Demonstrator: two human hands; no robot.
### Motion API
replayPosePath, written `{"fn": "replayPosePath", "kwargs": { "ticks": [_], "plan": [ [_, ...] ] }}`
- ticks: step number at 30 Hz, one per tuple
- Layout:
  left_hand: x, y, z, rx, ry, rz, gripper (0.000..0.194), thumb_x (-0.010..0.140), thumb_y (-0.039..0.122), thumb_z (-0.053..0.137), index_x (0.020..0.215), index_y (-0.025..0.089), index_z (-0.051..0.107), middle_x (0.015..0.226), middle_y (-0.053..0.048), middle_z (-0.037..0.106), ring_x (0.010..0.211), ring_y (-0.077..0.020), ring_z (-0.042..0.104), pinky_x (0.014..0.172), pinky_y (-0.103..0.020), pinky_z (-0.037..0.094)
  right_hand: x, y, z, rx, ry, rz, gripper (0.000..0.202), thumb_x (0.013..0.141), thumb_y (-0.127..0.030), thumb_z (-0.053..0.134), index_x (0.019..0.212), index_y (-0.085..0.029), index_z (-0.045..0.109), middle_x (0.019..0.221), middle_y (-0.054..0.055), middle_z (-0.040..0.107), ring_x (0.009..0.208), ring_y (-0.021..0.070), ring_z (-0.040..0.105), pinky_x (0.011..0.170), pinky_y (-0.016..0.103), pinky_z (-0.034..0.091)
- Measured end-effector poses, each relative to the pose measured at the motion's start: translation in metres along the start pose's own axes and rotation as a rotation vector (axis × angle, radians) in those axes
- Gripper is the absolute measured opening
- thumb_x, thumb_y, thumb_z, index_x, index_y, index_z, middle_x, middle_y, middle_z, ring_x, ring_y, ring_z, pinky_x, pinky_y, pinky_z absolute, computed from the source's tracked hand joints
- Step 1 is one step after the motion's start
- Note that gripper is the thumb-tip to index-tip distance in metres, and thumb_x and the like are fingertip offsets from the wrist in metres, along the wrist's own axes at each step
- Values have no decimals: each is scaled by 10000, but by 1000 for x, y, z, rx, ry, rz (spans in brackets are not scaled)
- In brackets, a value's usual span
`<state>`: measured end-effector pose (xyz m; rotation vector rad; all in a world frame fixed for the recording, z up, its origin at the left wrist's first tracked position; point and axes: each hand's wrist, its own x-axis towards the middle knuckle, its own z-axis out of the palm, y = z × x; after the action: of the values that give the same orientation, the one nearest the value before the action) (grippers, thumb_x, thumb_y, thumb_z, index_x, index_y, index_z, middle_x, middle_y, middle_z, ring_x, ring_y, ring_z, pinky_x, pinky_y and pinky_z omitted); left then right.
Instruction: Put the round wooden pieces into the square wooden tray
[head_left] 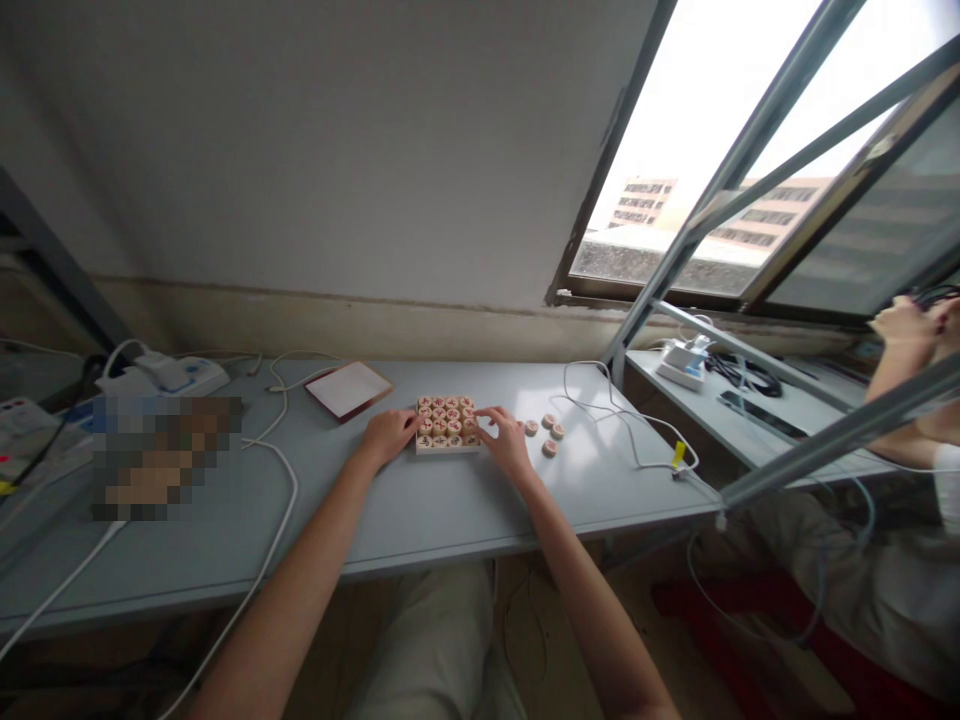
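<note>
A small open box of pale wood stands on the desk, filled with rows of round Chinese chess pieces. Most pieces carry red characters; those in the near row look darker. My left hand is closed at the box's left side, its fingers against the edge. At the right side, my right hand has thumb and forefinger curved around a piece at the end of a row; the exact contact is too small to make out. Several loose pieces lie on the desk just right of my right hand.
A flat white-and-dark-red lid or booklet lies behind my left hand. White cables cross the grey desk on both sides. A power strip sits far left, beside a pixelated patch. Metal frame bars and another person's arm are at right.
</note>
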<state>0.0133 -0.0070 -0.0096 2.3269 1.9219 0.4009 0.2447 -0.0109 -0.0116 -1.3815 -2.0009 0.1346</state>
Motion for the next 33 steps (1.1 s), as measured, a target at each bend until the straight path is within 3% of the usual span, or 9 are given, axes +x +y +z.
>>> {"fn": "replayPosePath", "kwargs": {
  "ticks": [4,6,11,14,17,20,23,28,33],
  "plan": [
    [-1,1,-1,-11,3,-11,517,860,490,211,844,188,631,844,-90,668,806,-202,597,621,-257,342,-6,26,-18,-338,135,153,243,783,-295,525,1005,-221,590,1034,77,562,934,235,471,752,341,288],
    [-1,1,-2,-23,-2,-23,526,857,498,209,849,186,632,852,-92,667,804,-196,595,625,-252,340,-10,44,-25,-428,105,219,221,781,-264,513,958,-180,615,999,108,564,902,237,476,726,335,296],
    [0,-1,-3,-85,-15,-9,581,832,547,221,750,166,653,771,-97,667,723,-183,585,605,-245,324,-16,62,-29,-266,51,154,231,818,-235,420,857,-165,637,837,79,577,766,171,506,723,301,347],
    [2,-5,-3,-179,-69,-2,670,808,594,194,554,148,624,571,-80,620,561,-160,545,569,-248,314,-13,43,-21,26,48,96,219,787,-251,475,945,-166,600,842,59,584,724,151,520,702,283,393],
    [3,-7,-3,-316,-135,-12,697,789,619,183,489,145,598,438,-41,543,447,-133,486,534,-241,314,-9,6,-5,320,-50,-18,243,771,-252,511,1001,-188,554,901,42,583,725,130,531,683,257,423],
    [2,-9,-3,-380,-167,-12,681,764,640,227,493,143,606,391,-19,499,420,-123,467,515,-233,312,-6,-30,16,403,-120,-94,243,750,-230,545,992,-208,545,891,27,579,717,125,529,674,254,429],
    [1,-10,-3,-384,-169,5,671,751,646,251,507,142,622,380,-14,486,419,-123,465,511,-234,307,-4,-51,33,379,-143,-162,268,731,-183,563,997,-212,553,909,39,570,839,156,521,760,290,418],
    [1,-9,-4,-379,-169,16,682,749,651,241,506,138,619,384,-16,488,420,-121,457,517,-238,305,-5,-53,36,406,-118,-181,230,754,-168,534,980,-201,562,954,54,545,880,154,517,790,288,414],
    [1,-8,-5,-320,-194,11,624,686,681,349,524,145,625,388,-5,485,413,-114,438,487,-240,264,-13,-35,1,281,-73,-116,183,790,-229,504,963,-220,563,934,30,554,747,122,535,734,272,408]
  ]
}}
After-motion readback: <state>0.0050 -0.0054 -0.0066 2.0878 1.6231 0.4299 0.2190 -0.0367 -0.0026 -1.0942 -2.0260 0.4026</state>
